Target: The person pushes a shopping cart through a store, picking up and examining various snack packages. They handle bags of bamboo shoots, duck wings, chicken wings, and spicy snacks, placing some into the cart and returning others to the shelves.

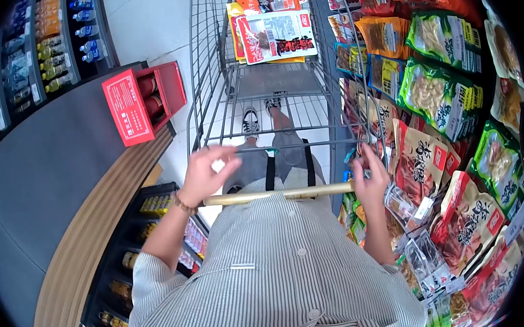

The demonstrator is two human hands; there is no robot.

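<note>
My left hand (211, 174), with a beaded bracelet (183, 204) at the wrist, is over the left end of the cart's pale yellow handle bar (264, 196). Its thumb and fingers are spread apart with nothing held. At the bar's right end is my right hand (371, 173), fingers raised and parted beside the wire rim of the shopping cart (281, 130). Several packaged food bags lie at the far end of the cart, with a white-and-red bag (277, 36) uppermost. A grey plastic flap (277, 82) lies nearer me, and my striped shirt (275, 266) fills the lower middle.
Racks of snack bags, including green bags (432, 94) and beige-and-red bags (419, 152), stand close along the cart's right. To the left, a red box (129, 106) rests on a dark counter (37, 161) with a slatted wooden edge (99, 226). Bottled drinks (89, 45) line shelves behind it.
</note>
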